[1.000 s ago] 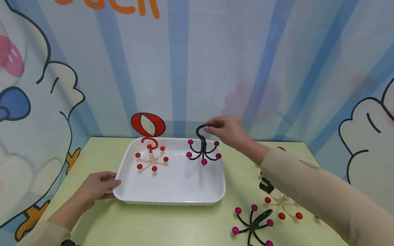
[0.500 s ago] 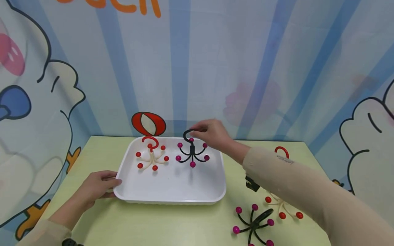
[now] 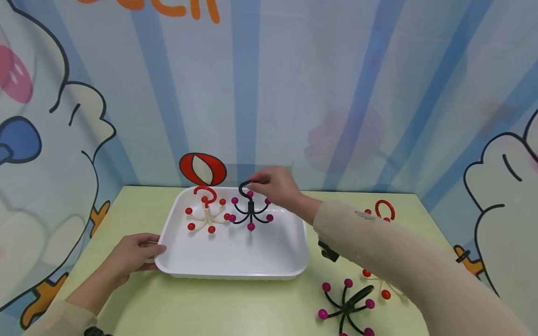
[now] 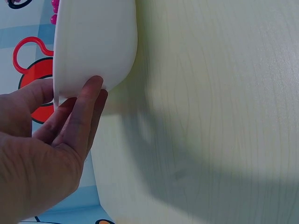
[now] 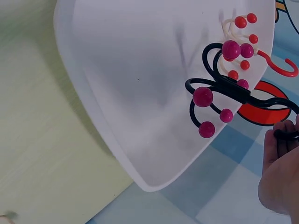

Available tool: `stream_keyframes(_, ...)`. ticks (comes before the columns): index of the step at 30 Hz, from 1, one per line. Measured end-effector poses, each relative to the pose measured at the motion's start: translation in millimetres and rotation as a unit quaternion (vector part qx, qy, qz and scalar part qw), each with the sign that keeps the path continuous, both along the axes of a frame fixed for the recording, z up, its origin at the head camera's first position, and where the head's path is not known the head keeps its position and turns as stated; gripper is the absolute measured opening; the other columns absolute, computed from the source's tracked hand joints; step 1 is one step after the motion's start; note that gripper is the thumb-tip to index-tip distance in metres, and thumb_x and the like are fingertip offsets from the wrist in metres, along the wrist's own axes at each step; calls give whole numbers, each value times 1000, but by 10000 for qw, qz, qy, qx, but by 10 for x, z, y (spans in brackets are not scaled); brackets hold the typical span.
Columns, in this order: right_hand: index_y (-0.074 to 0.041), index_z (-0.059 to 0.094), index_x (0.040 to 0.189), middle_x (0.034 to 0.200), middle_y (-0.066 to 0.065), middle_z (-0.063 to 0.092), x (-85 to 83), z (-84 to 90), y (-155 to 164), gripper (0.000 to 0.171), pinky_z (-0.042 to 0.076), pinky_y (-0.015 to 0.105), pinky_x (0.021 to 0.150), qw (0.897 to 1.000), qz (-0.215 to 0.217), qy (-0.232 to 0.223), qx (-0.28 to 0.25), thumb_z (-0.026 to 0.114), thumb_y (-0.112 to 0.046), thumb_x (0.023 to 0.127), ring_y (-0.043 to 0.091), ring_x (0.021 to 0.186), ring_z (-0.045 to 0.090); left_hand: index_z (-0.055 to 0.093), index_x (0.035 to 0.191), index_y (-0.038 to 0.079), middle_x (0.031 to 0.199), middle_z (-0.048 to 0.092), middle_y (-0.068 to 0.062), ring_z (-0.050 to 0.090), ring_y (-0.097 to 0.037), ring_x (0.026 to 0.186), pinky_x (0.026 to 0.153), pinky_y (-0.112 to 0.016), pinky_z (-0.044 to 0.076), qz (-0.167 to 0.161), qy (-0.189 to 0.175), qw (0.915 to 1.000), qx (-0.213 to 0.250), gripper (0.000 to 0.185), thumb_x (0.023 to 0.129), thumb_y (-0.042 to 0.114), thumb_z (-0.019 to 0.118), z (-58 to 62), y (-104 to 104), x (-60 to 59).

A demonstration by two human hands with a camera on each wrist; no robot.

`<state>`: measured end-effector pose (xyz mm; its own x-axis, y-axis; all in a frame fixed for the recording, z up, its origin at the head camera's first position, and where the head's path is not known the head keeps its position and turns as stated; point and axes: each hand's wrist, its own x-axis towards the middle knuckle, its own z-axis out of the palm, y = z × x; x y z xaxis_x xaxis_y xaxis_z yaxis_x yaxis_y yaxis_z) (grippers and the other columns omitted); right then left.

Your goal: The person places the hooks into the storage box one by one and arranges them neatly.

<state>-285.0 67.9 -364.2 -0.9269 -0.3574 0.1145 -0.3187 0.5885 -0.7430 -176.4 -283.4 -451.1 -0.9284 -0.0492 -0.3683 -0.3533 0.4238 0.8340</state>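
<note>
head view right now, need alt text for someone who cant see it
A person's right-hand grip holds a black hook with magenta-tipped prongs over a white tray, while the left-hand grip holds the tray's left edge. A cream-and-red hook stands in the tray; another black hook rests on the table at lower right.

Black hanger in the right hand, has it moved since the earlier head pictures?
Yes: in the head view, the black hanger has shifted left, toward the printed red ball.
</note>
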Motion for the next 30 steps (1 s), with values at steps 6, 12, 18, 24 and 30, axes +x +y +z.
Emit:
stream_keyframes(6,-10,83,118,105,3,80,-26,-95,-85,21,63,32,83,9999,-78,-3,66,78,-19,100,19,99,75,44,148,-18,135,59,-38,74,-24,96,78,-38,69,-59,77,9999,80,58,104,11,69,-53,-33,-12)
stream_keyframes(12,-10,82,118,105,3,80,-42,-186,-173,21,61,29,76,9999,-115,-27,119,77,-21,101,19,98,72,44,148,-19,135,59,-38,74,-24,97,78,-39,69,-41,66,9999,118,59,104,10,69,-66,-40,-7)
stream_keyframes(18,-10,82,117,105,2,79,-45,-263,-236,20,62,29,77,9999,-141,-78,0,77,-21,101,19,96,72,43,148,-19,134,59,-38,74,-23,95,78,-39,69,-26,51,9999,106,59,104,11,69,-63,-34,-9)
stream_keyframes(24,-11,82,119,105,2,80,-26,-327,-271,21,63,30,81,9997,-128,-173,-63,78,-21,101,19,99,73,44,148,-18,132,61,-36,74,-23,94,78,-39,69,-44,68,9999,77,59,104,11,69,-65,-35,-8)
stream_keyframes(30,-12,82,120,105,1,80,-13,-349,-311,21,62,29,80,9998,-117,-157,25,76,-21,102,19,99,73,44,148,-18,133,61,-36,73,-23,95,78,-38,69,-47,41,10000,30,59,104,12,69,-71,-49,-20)
